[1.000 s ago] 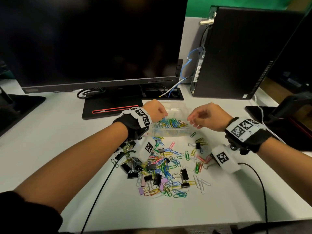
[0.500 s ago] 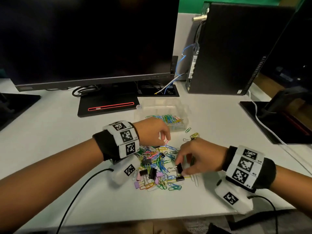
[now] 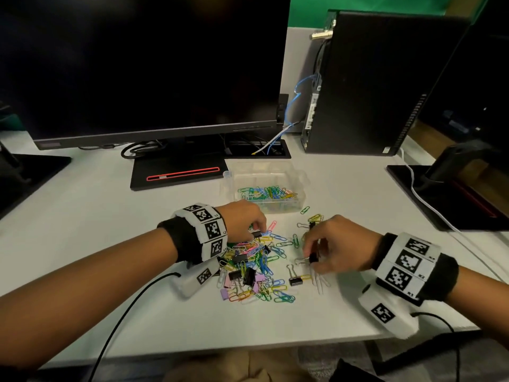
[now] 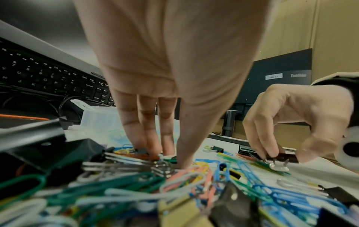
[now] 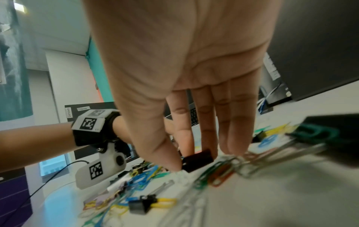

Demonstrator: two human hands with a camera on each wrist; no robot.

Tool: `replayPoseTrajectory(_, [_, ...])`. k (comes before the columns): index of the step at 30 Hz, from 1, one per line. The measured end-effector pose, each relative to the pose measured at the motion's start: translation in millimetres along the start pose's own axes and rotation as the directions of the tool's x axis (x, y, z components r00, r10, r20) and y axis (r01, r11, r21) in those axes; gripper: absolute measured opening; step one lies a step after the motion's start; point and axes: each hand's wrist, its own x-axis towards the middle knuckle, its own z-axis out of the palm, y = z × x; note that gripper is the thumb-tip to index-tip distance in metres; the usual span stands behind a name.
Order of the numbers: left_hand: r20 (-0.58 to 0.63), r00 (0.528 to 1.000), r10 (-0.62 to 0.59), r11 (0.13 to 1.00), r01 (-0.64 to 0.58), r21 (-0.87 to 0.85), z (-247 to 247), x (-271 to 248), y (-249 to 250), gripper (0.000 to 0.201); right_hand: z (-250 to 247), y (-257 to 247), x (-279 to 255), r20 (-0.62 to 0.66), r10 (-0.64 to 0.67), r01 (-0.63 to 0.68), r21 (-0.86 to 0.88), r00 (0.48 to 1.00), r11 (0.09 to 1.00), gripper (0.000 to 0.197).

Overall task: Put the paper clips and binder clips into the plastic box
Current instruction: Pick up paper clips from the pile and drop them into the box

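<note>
A heap of coloured paper clips (image 3: 259, 266) mixed with black binder clips lies on the white desk in front of me. Behind it stands the clear plastic box (image 3: 268, 186), with coloured clips lying in it. My left hand (image 3: 257, 231) is at the heap's far left edge and pinches a small black binder clip (image 3: 257, 233); in the left wrist view its fingertips (image 4: 151, 150) press into the clips. My right hand (image 3: 312, 256) pinches a black binder clip (image 5: 198, 159) between thumb and fingers, just above the desk at the heap's right side.
A large dark monitor (image 3: 143, 67) on its black stand (image 3: 176, 172) rises behind the box. A black computer tower (image 3: 377, 84) stands at the back right. Another stand base (image 3: 446, 194) with a white cable lies to the right. The desk's front edge (image 3: 248, 351) is near my wrists.
Both hands came back from over the box to the heap. The right hand has taken hold of a black binder clip and raised it a little; the left hand now pinches a clip.
</note>
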Motion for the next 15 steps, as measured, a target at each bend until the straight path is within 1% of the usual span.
replayPoseTrajectory(5, [-0.014,1.000,0.002,0.998,-0.001,0.069,1.8,1.8,-1.3,0.028,-4.1,26.3,-25.6,-0.002,0.112,-0.112,-0.045,0.994,0.993,0.011])
replayPoseTrajectory(8, [-0.059,0.998,-0.007,0.999,0.009,0.042,1.5,2.6,-2.8,0.020,-4.6,36.6,-34.7,0.008,0.152,-0.150,-0.094,0.988,0.984,0.005])
replayPoseTrajectory(10, [-0.072,0.997,-0.018,1.000,0.019,0.008,2.1,3.5,-3.2,0.016,-3.1,40.0,-35.9,0.031,0.168,-0.163,-0.118,0.985,0.980,0.006])
replayPoseTrajectory(12, [-0.070,0.997,-0.038,0.998,0.034,-0.046,2.3,3.3,-3.0,0.016,-1.2,38.9,-33.6,0.027,0.167,-0.161,-0.143,0.986,0.976,0.004])
replayPoseTrajectory(15, [-0.101,0.993,-0.065,0.991,0.052,-0.122,-2.0,0.2,-2.2,0.017,0.0,27.4,-26.0,-0.019,0.109,-0.110,-0.199,0.994,0.974,0.013])
